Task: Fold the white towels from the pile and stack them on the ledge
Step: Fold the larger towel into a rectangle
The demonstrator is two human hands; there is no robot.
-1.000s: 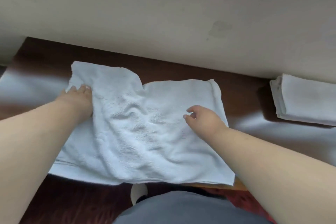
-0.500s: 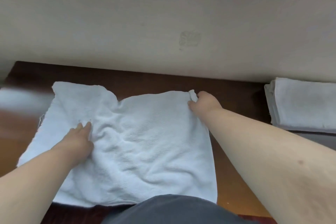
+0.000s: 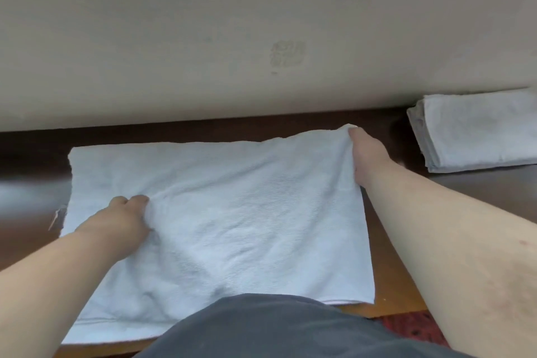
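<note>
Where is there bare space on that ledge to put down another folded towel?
A bare strip of ledge lies between the spread towel and the folded stack at far right. Another bare patch sits left of the towel, by the wall. The middle is covered by the towel, with the left hand and right hand gripping it.

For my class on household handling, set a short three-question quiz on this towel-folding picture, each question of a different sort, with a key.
1. True or false: the right hand grips the far right corner of the spread towel.
2. Where does the stack of folded towels lie? A) left of the spread towel B) right of it, against the wall C) on top of it
3. Fill in: the left hand holds a bunch of the towel near its ____ side.

Key: 1 true; 2 B; 3 left
</note>
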